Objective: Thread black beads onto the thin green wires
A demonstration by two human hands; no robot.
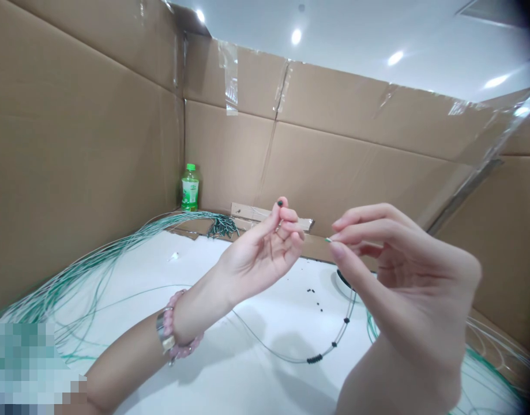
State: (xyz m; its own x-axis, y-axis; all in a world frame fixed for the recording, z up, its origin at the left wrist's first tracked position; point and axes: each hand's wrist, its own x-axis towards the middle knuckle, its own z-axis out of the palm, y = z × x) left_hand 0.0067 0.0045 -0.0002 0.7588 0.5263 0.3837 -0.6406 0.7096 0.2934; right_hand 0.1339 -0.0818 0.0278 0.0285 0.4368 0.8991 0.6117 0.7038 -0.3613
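- Cardboard walls (346,167) stand around the work area, perhaps to screen it and contain small pieces.
- The white counter (204,274) spreads beneath; dark bits probably show up well against it.
- A bundle of green and white wires (96,259) sweeps along the left side, its dark ends gathered at the back, likely to limit tangling.
- The right hand (403,276) pinches a wire tip between thumb and forefinger, leaving just a short end bare, presumably for stiffness and control.
- The left hand (265,248), palm up, grips a bead between thumb and forefinger, its other fingers curled loosely out of the way.
- A beaded wire (314,359) hangs in a curve between the hands; whether it joins the pinched tip cannot be told.
- The black bead (280,203) sits at the left fingertips, apart from the wire tip (328,240), which points toward the left hand.
- Loose black specks (310,290) lie scattered behind the beaded wire.
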